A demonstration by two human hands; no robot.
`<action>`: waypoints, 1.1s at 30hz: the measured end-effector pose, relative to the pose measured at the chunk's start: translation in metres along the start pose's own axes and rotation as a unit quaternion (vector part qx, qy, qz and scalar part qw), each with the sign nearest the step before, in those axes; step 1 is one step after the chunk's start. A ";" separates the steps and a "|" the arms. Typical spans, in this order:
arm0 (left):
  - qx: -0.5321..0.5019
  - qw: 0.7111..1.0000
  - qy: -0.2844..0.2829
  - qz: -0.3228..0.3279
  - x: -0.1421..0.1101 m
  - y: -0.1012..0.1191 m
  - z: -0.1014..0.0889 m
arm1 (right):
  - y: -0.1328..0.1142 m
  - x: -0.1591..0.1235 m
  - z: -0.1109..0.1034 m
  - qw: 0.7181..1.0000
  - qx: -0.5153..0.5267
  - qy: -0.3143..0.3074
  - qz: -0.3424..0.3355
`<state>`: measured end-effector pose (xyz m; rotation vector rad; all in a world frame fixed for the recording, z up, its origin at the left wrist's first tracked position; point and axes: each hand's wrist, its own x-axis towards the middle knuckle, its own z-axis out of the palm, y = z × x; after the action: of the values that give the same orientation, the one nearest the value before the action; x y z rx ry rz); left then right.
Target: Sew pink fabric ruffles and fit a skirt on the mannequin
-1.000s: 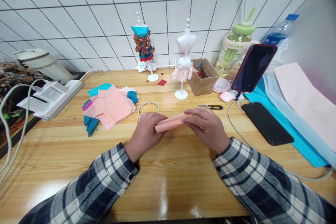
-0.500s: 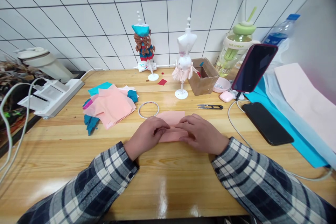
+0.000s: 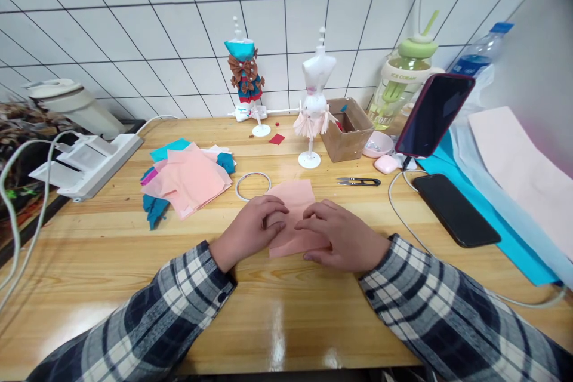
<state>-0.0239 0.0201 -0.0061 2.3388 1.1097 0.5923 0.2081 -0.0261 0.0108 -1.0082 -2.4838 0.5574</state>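
A peach-pink sheet [image 3: 293, 193] lies on the wooden table in front of me with a crease across its middle; whether it is thin paper or cloth I cannot tell. My left hand [image 3: 250, 227] rests at its left edge, thumb and fingers curved with a gap between them. On the right side of the sheet is my right hand [image 3: 342, 233], its fingers apart and touching the surface. Just beyond my left hand lies a white ring [image 3: 253, 174]. A pair of thread snips [image 3: 359, 182] is on the table past my right hand.
A pile of pink and blue pieces [image 3: 192, 176] is at left. Two small dress forms, one dressed [image 3: 245, 71] and one with a pink skirt [image 3: 312, 122], stand behind, beside a cardboard box [image 3: 347, 131]. Right are a phone [image 3: 456, 210], a propped phone [image 3: 434, 116] and a cable.
The pink sheet, folded up along its near side before, now lies more opened out, its near edge closer to me. Both hands have shifted only slightly.
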 end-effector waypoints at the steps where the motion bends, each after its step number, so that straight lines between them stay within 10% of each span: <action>1: 0.007 1.000 0.001 0.010 0.000 -0.002 0.002 | 0.002 0.001 0.002 1.000 -0.004 -0.015 -0.002; 9: 0.052 0.998 -0.039 0.023 -0.003 -0.002 0.000 | -0.001 0.001 0.005 0.995 0.078 -0.058 0.014; 14: -0.025 0.991 -0.109 0.078 -0.003 0.008 -0.007 | 0.006 -0.001 0.003 0.973 0.204 0.053 0.098; 21: -0.269 0.957 0.033 -0.104 -0.006 0.007 -0.009 | 0.025 0.000 0.013 0.937 0.234 0.132 0.224; 26: -0.178 0.973 -0.023 -0.142 -0.005 0.009 0.000 | 0.020 0.005 0.014 0.949 0.143 0.155 0.233; 33: 0.095 0.984 0.152 -0.005 -0.006 0.017 0.003 | 0.032 0.025 0.013 0.968 -0.044 0.153 0.195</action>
<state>-0.0153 0.0052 0.0010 2.4573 1.3638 0.8988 0.2030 0.0102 -0.0102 -1.5107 -2.0635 0.3715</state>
